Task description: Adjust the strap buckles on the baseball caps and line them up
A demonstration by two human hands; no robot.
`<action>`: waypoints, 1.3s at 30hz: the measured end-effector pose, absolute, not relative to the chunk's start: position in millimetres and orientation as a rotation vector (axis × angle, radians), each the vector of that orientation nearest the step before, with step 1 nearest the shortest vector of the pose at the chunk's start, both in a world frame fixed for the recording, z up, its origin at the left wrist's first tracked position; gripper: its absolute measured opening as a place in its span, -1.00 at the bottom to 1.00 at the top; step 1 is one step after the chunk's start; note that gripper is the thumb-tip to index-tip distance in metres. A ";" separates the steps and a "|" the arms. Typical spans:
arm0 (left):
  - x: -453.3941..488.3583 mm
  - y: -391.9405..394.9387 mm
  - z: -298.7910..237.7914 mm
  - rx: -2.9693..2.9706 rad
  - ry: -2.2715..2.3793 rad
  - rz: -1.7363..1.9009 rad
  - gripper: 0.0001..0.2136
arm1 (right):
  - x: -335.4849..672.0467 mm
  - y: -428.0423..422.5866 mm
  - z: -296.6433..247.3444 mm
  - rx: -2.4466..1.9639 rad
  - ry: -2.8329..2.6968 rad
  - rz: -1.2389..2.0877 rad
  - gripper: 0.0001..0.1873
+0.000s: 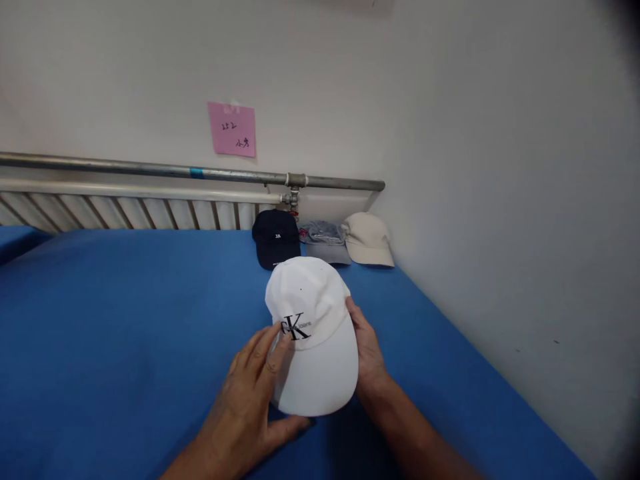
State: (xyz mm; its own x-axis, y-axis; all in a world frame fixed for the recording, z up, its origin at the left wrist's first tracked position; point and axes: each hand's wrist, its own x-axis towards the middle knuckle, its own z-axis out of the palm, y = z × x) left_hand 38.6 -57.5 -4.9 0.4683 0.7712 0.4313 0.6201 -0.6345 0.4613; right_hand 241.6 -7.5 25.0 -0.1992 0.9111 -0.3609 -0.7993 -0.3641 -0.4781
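Note:
A white baseball cap (320, 373) with a black "CK" logo is held above the blue surface, its brim toward me. My right hand (367, 353) grips the cap at its right side; most of those fingers are hidden behind it. Stretched fingers of my left hand (250, 393) lie over the left side of the cap, the tips at the logo. The left thumb sits apart, just below the brim's lower edge.
A navy cap (277, 243), a grey cap (327, 250) and a cream cap (369, 240) lie in a row at the back of the blue surface (125, 333). Behind are a white radiator (115, 212) and metal pipe (150, 168). A wall (500, 200) borders the right.

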 end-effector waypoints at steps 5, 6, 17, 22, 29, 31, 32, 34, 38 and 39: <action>45.9 -63.2 -13.3 2.426 1.233 1.012 -0.29 | 238.4 -9.2 32.4 -0.645 -0.262 1.666 -0.54; 45.4 -63.1 -14.2 2.375 1.246 1.045 -0.29 | 237.2 -10.0 32.4 -0.640 -0.275 1.663 -0.55; 24.6 -42.5 15.4 0.930 1.304 1.221 -0.77 | 233.0 -21.8 27.2 -0.525 -0.699 1.742 -0.73; 17.0 -31.8 32.1 0.464 1.313 1.349 -0.50 | 234.3 -16.6 16.3 -0.938 -0.919 1.648 -0.84; 29.4 -37.4 40.4 0.398 1.160 1.368 -0.42 | 230.2 -14.2 6.1 -1.061 -0.989 1.562 -0.70; 34.1 -41.6 35.5 0.434 1.149 1.334 -0.42 | 228.8 -14.1 6.9 -1.042 -0.924 1.565 -0.67; 35.9 -43.7 32.0 0.462 1.140 1.310 -0.43 | 228.3 -13.6 6.8 -1.040 -0.886 1.561 -0.66; 38.1 -47.8 24.8 0.545 1.125 1.245 -0.47 | 228.3 -11.8 5.0 -1.042 -0.808 1.544 -0.63; 36.8 -52.9 18.3 0.782 1.128 1.099 -0.54 | 231.7 -7.2 -0.1 -1.083 -0.731 1.458 -0.62; 34.9 -52.8 19.6 0.819 1.132 1.074 -0.54 | 233.0 -6.5 -0.4 -1.100 -0.724 1.442 -0.64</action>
State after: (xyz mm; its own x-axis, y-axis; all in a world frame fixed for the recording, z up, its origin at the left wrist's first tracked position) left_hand 34.9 -52.8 19.6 0.0671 0.9535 -0.2937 -0.2431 0.3011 0.9221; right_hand 233.0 -6.5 -0.4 0.0631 0.9718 -0.2271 -0.3987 -0.1841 -0.8984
